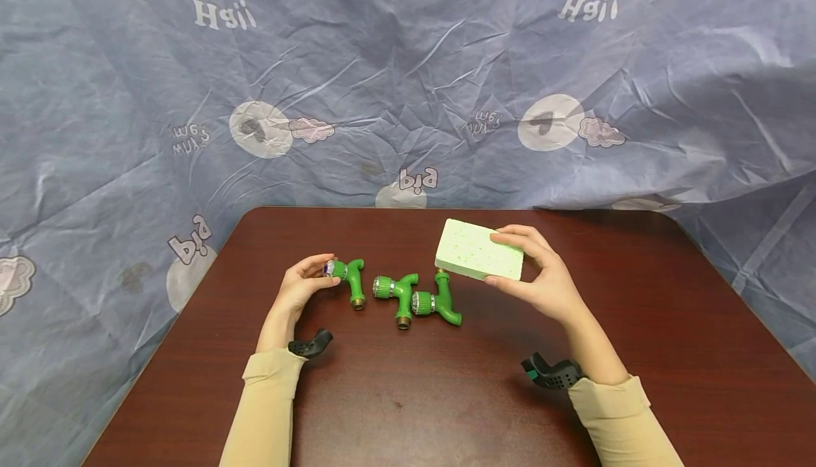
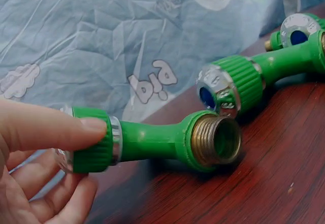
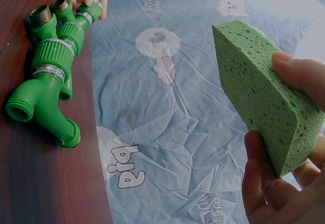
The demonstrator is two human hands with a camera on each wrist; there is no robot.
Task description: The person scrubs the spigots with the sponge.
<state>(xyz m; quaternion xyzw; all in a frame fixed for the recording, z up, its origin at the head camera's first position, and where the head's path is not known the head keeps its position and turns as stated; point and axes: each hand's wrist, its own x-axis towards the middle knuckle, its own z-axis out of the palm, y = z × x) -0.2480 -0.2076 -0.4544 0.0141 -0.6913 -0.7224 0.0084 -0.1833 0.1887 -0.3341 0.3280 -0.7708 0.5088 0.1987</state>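
Note:
A light green sponge (image 1: 478, 249) with small holes is gripped by my right hand (image 1: 535, 272), raised above the table. The right wrist view shows the thumb on one face of the sponge (image 3: 259, 92) and fingers beneath. My left hand (image 1: 302, 286) pinches the ribbed knob of a green faucet (image 1: 353, 283) between thumb and fingers. Its brass threaded end (image 2: 218, 140) points toward the left wrist camera. Beside it lie two more green faucets, the middle one (image 1: 401, 297) and the right one (image 1: 440, 300), the latter turned the opposite way and partly hidden by the sponge.
The dark reddish-brown table (image 1: 446, 396) extends around the hands. Behind it hangs a wrinkled blue-grey cloth (image 1: 357, 98) with cartoon prints. Black wrist devices sit on the left wrist (image 1: 310, 344) and the right wrist (image 1: 551, 373).

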